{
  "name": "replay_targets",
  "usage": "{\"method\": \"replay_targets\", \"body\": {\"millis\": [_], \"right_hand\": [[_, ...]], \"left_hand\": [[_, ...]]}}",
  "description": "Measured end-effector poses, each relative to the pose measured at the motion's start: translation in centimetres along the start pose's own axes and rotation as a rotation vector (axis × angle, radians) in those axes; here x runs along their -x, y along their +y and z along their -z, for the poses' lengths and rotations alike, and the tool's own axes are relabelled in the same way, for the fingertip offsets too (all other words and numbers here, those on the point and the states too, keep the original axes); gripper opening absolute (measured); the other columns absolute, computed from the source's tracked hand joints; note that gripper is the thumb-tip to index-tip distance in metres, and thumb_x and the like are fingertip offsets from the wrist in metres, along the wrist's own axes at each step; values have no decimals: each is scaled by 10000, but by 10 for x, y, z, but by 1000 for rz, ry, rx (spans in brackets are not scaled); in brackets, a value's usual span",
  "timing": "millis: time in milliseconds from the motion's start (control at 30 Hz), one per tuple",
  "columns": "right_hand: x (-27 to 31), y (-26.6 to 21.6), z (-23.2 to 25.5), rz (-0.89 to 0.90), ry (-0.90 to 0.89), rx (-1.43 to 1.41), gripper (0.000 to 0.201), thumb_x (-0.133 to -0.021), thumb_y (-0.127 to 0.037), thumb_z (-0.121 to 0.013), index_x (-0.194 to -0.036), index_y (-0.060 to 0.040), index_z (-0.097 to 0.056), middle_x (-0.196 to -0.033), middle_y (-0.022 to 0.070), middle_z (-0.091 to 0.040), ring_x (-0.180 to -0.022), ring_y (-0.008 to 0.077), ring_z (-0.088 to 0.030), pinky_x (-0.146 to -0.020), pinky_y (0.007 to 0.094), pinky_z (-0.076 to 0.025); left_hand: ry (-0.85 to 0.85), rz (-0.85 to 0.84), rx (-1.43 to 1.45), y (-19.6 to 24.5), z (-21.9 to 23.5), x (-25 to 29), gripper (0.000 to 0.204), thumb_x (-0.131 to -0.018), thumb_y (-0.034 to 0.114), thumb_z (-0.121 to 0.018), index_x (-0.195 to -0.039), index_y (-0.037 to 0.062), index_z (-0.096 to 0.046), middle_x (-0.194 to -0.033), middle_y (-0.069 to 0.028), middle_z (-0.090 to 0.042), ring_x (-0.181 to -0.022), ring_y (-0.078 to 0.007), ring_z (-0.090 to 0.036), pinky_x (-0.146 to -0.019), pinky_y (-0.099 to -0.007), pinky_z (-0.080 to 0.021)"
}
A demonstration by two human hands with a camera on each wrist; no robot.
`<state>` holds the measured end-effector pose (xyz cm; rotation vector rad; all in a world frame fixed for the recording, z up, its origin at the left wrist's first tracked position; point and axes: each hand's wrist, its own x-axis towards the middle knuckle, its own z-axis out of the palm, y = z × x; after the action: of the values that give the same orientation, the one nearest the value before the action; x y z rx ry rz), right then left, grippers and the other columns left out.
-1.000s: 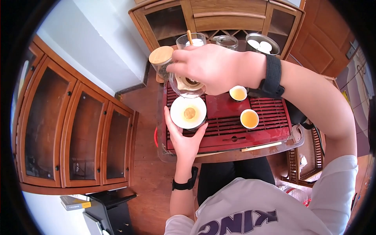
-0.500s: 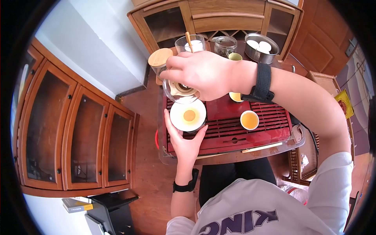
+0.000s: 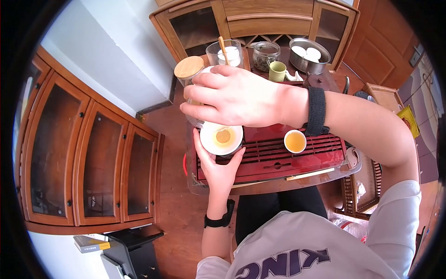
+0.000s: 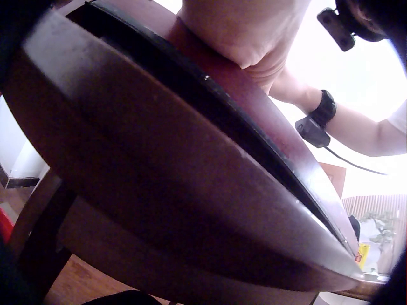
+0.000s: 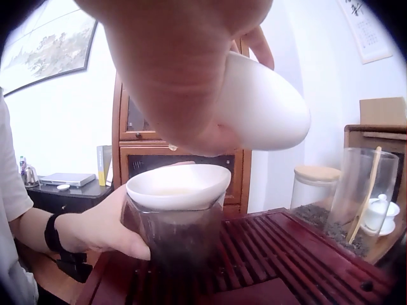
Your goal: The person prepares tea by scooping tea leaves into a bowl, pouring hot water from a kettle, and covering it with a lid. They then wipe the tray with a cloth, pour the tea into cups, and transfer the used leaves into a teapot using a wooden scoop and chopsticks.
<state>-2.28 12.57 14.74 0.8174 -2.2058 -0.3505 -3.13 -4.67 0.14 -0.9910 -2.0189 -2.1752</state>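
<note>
In the head view my left hand point(image 3: 219, 172) has its thumb and fingers on either side of a dark-looking glass cup point(image 5: 181, 238). A white strainer bowl point(image 3: 223, 142) rests on the cup, with a round yellowish middle. Above it, my right hand point(image 3: 237, 100) grips a white rounded vessel point(image 5: 273, 111), tipped on its side in the right wrist view. From the head, that vessel is mostly hidden behind the hand. A white teacup point(image 3: 295, 141) of amber liquid stands on the red slatted tea tray point(image 3: 278, 165), to the right of the strainer bowl.
Behind the tray stand a wood-lidded canister point(image 3: 189, 68), a clear glass point(image 3: 211, 51) with a wooden stick, a glass jar point(image 3: 266, 58), a green cup point(image 3: 277, 70) and a metal pot point(image 3: 320, 67) holding white round things. Glass-door cabinets point(image 3: 100, 162) line the left side.
My right hand has shifted left and turned over, tipping the vessel further above the strainer bowl. It now covers the farther teacup, while the green cup has come into view. My left hand stays put.
</note>
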Motion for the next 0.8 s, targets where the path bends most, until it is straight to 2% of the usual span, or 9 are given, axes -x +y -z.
{"method": "replay_targets", "body": {"millis": [67,133,200,267,800], "right_hand": [[2,1,-1,26,46,36,380,-805,-224,-634,-1164,-102,-606,-1039,35,-528,-975,202,-561,-780,359,-507],[3,2,-1,32,52,58,387,-801,-226,-636,-1170,-111,-606,-1045,30,-528,-986,201,-557,-798,361,-499],[4,2,-1,38,58,80,395,-798,-227,-638,-1176,-119,-607,-1050,26,-528,-998,199,-553,-816,363,-491],[5,1,1,50,41,94,432,-784,-195,-659,-1202,-126,-579,-1151,29,-549,-1123,229,-539,-905,388,-499],[-4,10,-1,104,237,244,404,-755,-192,-674,-1155,-168,-621,-1108,16,-563,-1116,222,-539,-888,391,-501]], "left_hand": [[-1,-4,1,-1,0,0,1138,-692,-17,-859,-1547,18,-108,-1522,-233,-306,-1360,-302,-430,-1119,-428,-403],[-11,-26,-45,-2,0,1,1137,-693,-114,-802,-1557,56,-82,-1504,-193,-328,-1320,-279,-452,-1050,-404,-483],[-13,-34,-45,-1,0,0,1138,-693,-115,-802,-1557,56,-80,-1504,-195,-328,-1319,-280,-453,-1052,-404,-481],[-15,-42,-45,-1,0,0,1140,-693,-116,-801,-1557,56,-79,-1504,-197,-327,-1319,-281,-453,-1055,-405,-479],[-10,-27,-45,-1,0,0,1151,-693,-131,-795,-1561,59,-61,-1498,-199,-348,-1321,-282,-455,-1073,-412,-456]]}}
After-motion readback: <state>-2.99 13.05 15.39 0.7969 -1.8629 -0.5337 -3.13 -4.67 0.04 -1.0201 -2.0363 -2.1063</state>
